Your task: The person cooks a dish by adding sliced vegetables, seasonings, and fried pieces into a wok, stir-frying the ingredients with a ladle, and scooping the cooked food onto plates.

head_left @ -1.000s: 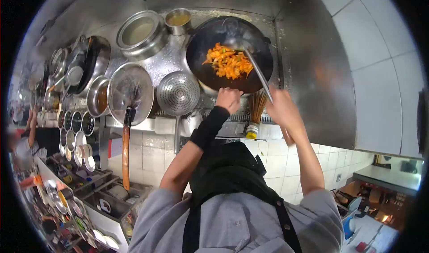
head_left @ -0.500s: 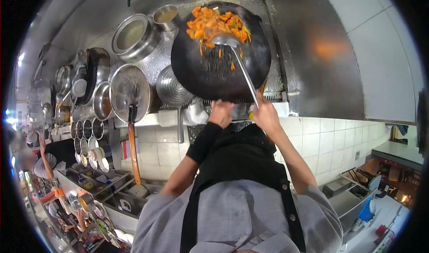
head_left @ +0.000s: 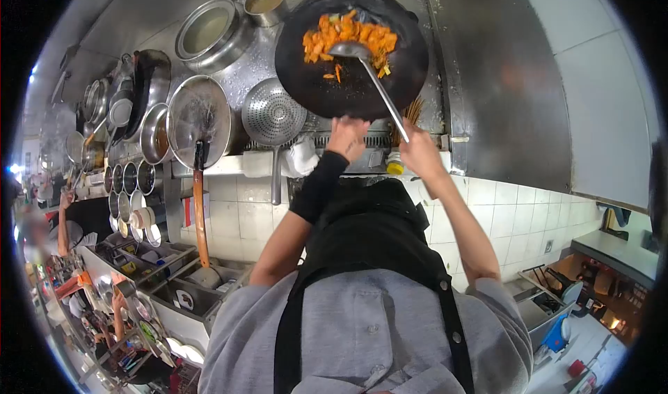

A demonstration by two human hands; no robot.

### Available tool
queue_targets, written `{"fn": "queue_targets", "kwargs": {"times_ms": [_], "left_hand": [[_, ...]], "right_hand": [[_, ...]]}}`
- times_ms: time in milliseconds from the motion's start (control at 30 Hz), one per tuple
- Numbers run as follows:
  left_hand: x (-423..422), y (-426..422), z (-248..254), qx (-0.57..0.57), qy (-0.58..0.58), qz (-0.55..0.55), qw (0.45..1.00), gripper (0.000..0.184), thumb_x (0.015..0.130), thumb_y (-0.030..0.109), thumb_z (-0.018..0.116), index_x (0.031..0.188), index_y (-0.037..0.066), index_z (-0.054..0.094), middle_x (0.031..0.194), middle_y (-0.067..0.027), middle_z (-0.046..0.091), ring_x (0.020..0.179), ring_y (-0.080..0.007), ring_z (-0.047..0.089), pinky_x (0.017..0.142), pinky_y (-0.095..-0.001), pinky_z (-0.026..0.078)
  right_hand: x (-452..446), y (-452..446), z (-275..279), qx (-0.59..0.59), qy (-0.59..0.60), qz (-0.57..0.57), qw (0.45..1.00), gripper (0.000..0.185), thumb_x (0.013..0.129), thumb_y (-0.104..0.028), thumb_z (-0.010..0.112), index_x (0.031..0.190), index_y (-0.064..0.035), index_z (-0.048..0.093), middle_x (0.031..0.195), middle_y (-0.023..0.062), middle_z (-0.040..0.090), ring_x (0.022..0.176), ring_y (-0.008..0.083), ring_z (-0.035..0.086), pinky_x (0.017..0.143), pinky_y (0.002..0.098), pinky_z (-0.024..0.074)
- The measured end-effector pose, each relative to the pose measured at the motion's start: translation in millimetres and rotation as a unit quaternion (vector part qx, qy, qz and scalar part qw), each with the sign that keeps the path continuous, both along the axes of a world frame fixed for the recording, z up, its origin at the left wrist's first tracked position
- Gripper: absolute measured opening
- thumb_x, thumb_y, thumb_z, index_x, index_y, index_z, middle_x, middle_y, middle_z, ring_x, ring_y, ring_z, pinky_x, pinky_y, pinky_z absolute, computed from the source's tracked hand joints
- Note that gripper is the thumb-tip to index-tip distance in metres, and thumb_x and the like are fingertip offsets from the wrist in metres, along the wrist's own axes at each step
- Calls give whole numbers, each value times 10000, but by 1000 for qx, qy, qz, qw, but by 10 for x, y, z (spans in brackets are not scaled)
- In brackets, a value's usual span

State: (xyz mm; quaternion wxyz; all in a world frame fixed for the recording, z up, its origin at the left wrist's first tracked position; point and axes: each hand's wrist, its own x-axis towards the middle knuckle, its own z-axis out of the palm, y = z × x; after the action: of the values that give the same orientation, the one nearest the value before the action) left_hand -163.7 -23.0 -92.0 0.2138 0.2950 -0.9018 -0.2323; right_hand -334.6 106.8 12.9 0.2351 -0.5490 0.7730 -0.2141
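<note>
A large dark wok (head_left: 306,88) sits at the top middle, with orange food pieces (head_left: 341,28) and a few green bits heaped in its far half. My left hand (head_left: 348,138), with a black band on the wrist, is closed at the wok's near edge; its exact hold there is partly hidden. The long handle of a metal ladle (head_left: 382,88) is wrapped in the fingers of my right hand (head_left: 421,152). That ladle's bowl rests against the near side of the food. Some loose orange pieces lie below the bowl.
Left of the wok lie a perforated skimmer (head_left: 274,112) and a wooden-handled strainer (head_left: 200,119). Two metal pots (head_left: 207,35) stand behind them. A yellow-topped bottle (head_left: 394,163) and thin sticks (head_left: 413,110) are beside my right hand. Other people's arms (head_left: 64,227) show far left.
The food has come together into a tighter heap, and the falling bits are gone. The wok appears slightly higher and further right, my left hand still at its edge.
</note>
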Motion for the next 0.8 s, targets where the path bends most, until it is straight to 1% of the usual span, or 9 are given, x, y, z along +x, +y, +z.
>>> {"fn": "queue_targets", "kwargs": {"times_ms": [67, 167, 267, 367, 467, 633, 667, 767, 800], "left_hand": [[211, 305, -115, -52, -3, -8, 999, 98, 831, 43, 585, 773, 94, 647, 793, -122, 672, 839, -365, 611, 821, -470, 420], [214, 324, -75, -64, 35, -4, 997, 74, 737, 51, 601, 768, 106, 640, 778, -119, 654, 835, -361, 600, 764, -486, 394], [-106, -143, 256, 12, 9, 10, 1000, 74, 779, 103, 627, 705, 93, 621, 780, -149, 672, 802, -352, 598, 723, -473, 383], [-294, -460, 222, 17, 24, 18, 999, 131, 812, 131, 629, 690, 85, 614, 756, -147, 667, 781, -361, 596, 688, -473, 359], [-274, -341, 462, 27, 23, 13, 999, 64, 803, 90, 600, 748, 98, 634, 777, -107, 650, 831, -343, 600, 702, -481, 382], [56, 164, -176, -14, -10, -6, 1000, 119, 739, 50, 581, 822, 100, 651, 785, -107, 630, 899, -374, 599, 784, -535, 396], [201, 343, -210, -45, 15, -7, 999, 126, 731, 45, 586, 823, 103, 651, 785, -109, 631, 895, -380, 602, 795, -547, 395], [127, 268, -130, -109, 74, 22, 991, 124, 724, 39, 595, 813, 108, 649, 792, -109, 640, 868, -394, 605, 794, -549, 397], [111, 281, -76, -113, 85, 40, 989, 119, 724, 39, 597, 807, 109, 648, 795, -109, 644, 857, -397, 604, 787, -544, 399]], "right_hand": [[123, 121, -192, -21, 26, -40, 999, 518, 796, -10, 559, 1299, 96, 498, 1052, 342, 632, 909, 497, 636, 824, 514, 537], [45, 477, 27, -134, 37, 31, 990, 506, 785, 22, 575, 1280, 109, 521, 1081, 336, 631, 916, 479, 645, 836, 485, 538], [-101, 678, 778, -24, -58, 0, 998, 487, 787, 27, 592, 1272, 72, 569, 932, 304, 636, 814, 432, 649, 750, 420, 507], [-287, 594, 985, 75, -31, 87, 993, 493, 786, -15, 554, 1259, 124, 535, 903, 326, 639, 835, 474, 633, 849, 505, 497], [-205, 323, 525, 61, 35, 61, 996, 497, 789, -19, 539, 1267, 110, 504, 882, 339, 626, 838, 482, 630, 864, 522, 487], [33, 45, -373, -52, 54, -14, 997, 503, 798, -14, 543, 1290, 73, 485, 963, 351, 620, 789, 498, 640, 770, 510, 549], [107, 116, -400, -35, 37, -44, 998, 521, 817, 13, 565, 1334, 47, 502, 1068, 309, 634, 889, 465, 640, 821, 504, 531], [24, 415, -36, -143, 20, 15, 989, 478, 808, 16, 595, 1282, 65, 555, 1051, 297, 648, 879, 455, 648, 803, 480, 534], [-11, 487, 265, -82, -20, -1, 996, 467, 804, 16, 603, 1267, 72, 569, 1038, 295, 652, 887, 452, 646, 800, 462, 530]]}}
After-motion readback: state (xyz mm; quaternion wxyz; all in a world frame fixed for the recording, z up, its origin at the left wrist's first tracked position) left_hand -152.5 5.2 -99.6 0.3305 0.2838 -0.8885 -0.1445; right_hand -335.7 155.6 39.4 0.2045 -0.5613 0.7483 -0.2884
